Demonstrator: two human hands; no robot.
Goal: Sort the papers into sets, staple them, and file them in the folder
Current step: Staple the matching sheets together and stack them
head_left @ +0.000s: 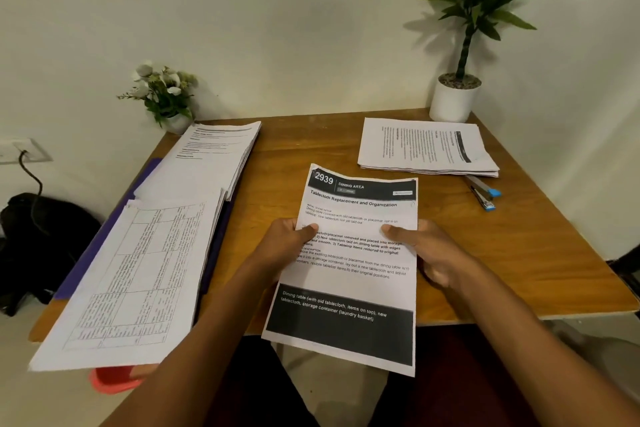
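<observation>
I hold a printed paper set headed "2939 Dining Area" above the table's front edge. My left hand grips its left edge and my right hand grips its right edge, thumbs on top. A blue and grey stapler lies on the table to the right, just below a stack of papers at the back right. On the left, two more paper stacks rest on a purple folder, which they mostly cover.
The wooden table stands in a wall corner. A white pot with a tall green plant is at the back right, a small flower pot at the back left. A black bag and a red object lie left of the table.
</observation>
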